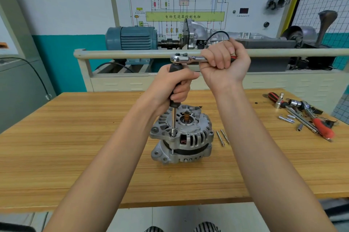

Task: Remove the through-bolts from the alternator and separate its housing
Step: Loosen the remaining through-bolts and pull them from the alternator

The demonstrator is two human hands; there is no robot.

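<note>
One readable label, on the wiring-diagram board behind the counter

The white board (188, 4) on the wall carries a printed circuit diagram, and across its yellow-green bar (185, 16) stand the Chinese characters 自动变速器控制电脑. Smaller Chinese captions sit beside the diagram's symbols and under the two dark display windows (245, 1) to the right, but they are too small and blurred to read, and the windows themselves show no legible digits. Small print under the black box at the board's top edge is also unreadable. No brand or number can be made out on the alternator, the tools or the blue motor.
</note>
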